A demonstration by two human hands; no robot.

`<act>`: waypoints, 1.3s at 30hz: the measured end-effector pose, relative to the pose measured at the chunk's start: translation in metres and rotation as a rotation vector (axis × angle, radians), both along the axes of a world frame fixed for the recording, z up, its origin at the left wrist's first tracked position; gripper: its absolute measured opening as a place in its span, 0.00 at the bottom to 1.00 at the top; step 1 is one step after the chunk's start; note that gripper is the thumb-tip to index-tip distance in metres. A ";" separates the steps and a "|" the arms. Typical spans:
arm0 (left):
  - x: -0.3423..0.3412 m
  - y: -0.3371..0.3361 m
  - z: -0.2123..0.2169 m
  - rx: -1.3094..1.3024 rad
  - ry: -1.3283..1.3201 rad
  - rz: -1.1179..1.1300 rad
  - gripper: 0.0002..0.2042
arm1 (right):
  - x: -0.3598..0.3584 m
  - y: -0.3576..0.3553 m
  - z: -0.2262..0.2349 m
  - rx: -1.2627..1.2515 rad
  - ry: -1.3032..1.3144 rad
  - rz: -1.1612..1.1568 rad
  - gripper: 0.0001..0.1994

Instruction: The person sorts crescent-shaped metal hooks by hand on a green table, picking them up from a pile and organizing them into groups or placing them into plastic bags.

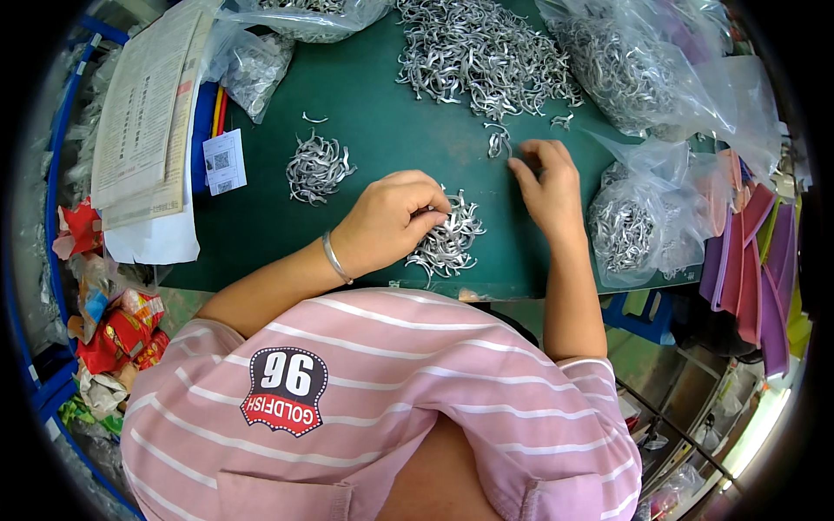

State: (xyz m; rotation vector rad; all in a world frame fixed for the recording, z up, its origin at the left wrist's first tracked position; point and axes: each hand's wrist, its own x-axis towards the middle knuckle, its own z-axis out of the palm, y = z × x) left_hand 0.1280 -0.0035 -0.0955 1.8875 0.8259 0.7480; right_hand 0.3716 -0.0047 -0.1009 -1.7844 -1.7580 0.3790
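Note:
Small curved silvery metal pieces lie in heaps on a green tabletop (382,148). My left hand (391,221), with a bracelet on its wrist, reaches over the near pile (447,239). Its thumb and forefinger are pinched together at the pile's upper left edge; what is between them is hidden. My right hand (549,184) is held above the table to the right, thumb apart from the curled fingers, with nothing visible in it. Just left of its fingertips lie a few loose metal pieces (498,141). A smaller pile (318,168) sits left of my left hand.
A large heap (486,61) of the same pieces covers the far table. Filled clear bags stand at far left (258,74), far right (617,65) and near right (627,230). Printed sheets (143,122) hang at left; purple and pink strips (756,260) at right.

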 end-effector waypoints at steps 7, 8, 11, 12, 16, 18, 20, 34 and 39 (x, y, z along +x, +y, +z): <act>-0.001 0.002 0.004 -0.066 -0.053 0.066 0.05 | 0.005 -0.003 -0.008 -0.002 0.000 -0.083 0.06; -0.001 0.002 0.004 -0.085 -0.055 0.076 0.05 | 0.004 -0.005 -0.008 -0.031 0.128 -0.112 0.05; 0.001 0.001 0.002 -0.245 -0.122 0.087 0.08 | -0.003 -0.016 -0.007 -0.036 0.463 -0.111 0.04; 0.002 0.001 0.000 -0.314 -0.153 0.092 0.09 | -0.009 -0.020 -0.003 0.022 0.544 -0.045 0.04; 0.007 0.003 0.010 -0.799 -0.473 -0.029 0.15 | -0.038 -0.032 0.008 0.192 0.656 0.129 0.06; 0.008 0.007 0.016 -0.933 -0.547 -0.067 0.15 | -0.046 -0.034 0.007 0.277 0.589 0.183 0.07; 0.007 0.010 0.017 -1.028 -0.645 -0.116 0.14 | -0.052 -0.035 0.006 0.334 0.529 0.209 0.08; 0.003 0.003 -0.002 0.233 -0.004 -0.032 0.05 | -0.024 0.012 -0.010 0.182 -0.156 0.165 0.06; 0.001 0.003 0.008 -0.035 -0.057 0.096 0.08 | -0.030 0.003 0.002 0.160 0.162 0.208 0.06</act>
